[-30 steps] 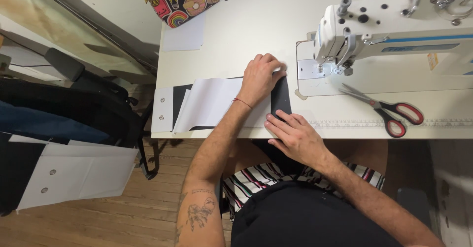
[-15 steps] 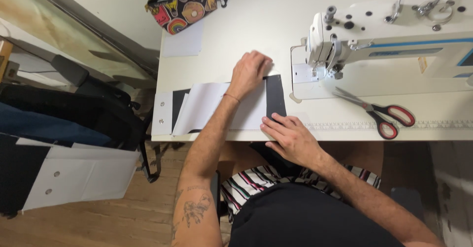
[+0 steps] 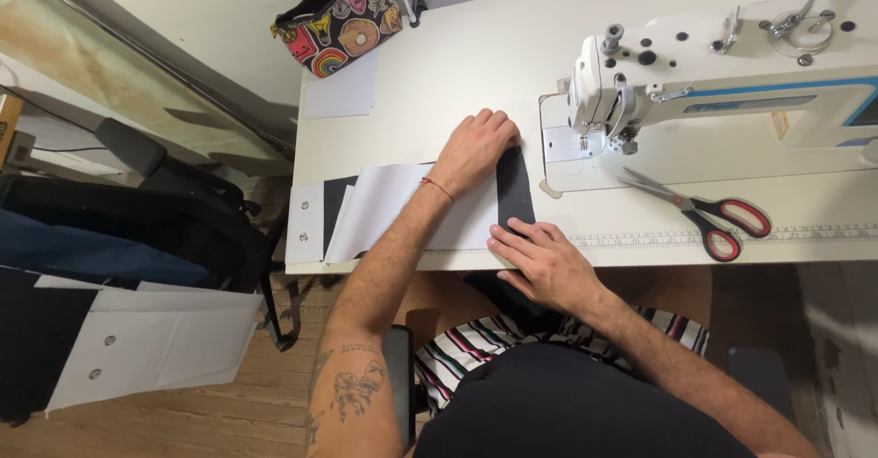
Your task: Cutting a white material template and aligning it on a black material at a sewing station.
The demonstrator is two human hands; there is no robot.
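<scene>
A flat stack of white and black fabric pieces [image 3: 389, 204] lies on the white sewing table [image 3: 457, 65], left of the sewing machine [image 3: 722, 56]. My left hand [image 3: 476, 147] presses flat on the top of the stack near its right end, fingers together. My right hand [image 3: 535, 259] rests at the table's front edge, fingertips on the lower end of the black strip [image 3: 514, 188]. Neither hand grips anything; both lie palm down on the fabric.
Red-handled scissors [image 3: 709, 216] lie right of my hands by a ruler printed along the table edge. A colourful patterned pouch [image 3: 338, 19] and a white sheet [image 3: 340, 92] sit at the far left. A black chair [image 3: 137, 220] and white cut panels [image 3: 155, 344] are beside the table.
My left hand has slid a little along the fabric toward the machine. My right hand stays at the front edge on the black strip. The camera view shifted slightly.
</scene>
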